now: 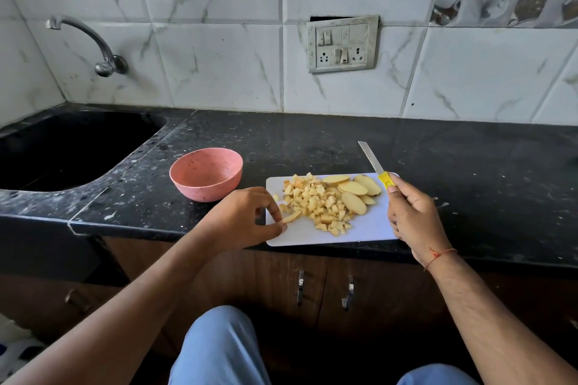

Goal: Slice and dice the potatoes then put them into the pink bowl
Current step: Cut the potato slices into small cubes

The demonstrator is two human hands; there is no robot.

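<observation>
Black speckled counter (pixel 312 141), sink (pixel 62 150) sunk at left. Resting on it: pink bowl (pixel 206 173), white cutting board (pixel 359 228) just beside.

On the black desk (pixel 312 141) a white cutting board (pixel 369 225) lies at the near edge, carrying a heap of diced potato (pixel 319 200) with several potato slices (pixel 356 191) at its far right. The left hand (pixel 247 216) pinches a potato strip (pixel 291 217) at the board's left edge. The right hand (pixel 413 216) holds a yellow-handled knife (pixel 375 166), blade pointing far and left. An empty pink bowl (pixel 206 173) stands left of the board, a sink (pixel 62 150) beyond it
</observation>
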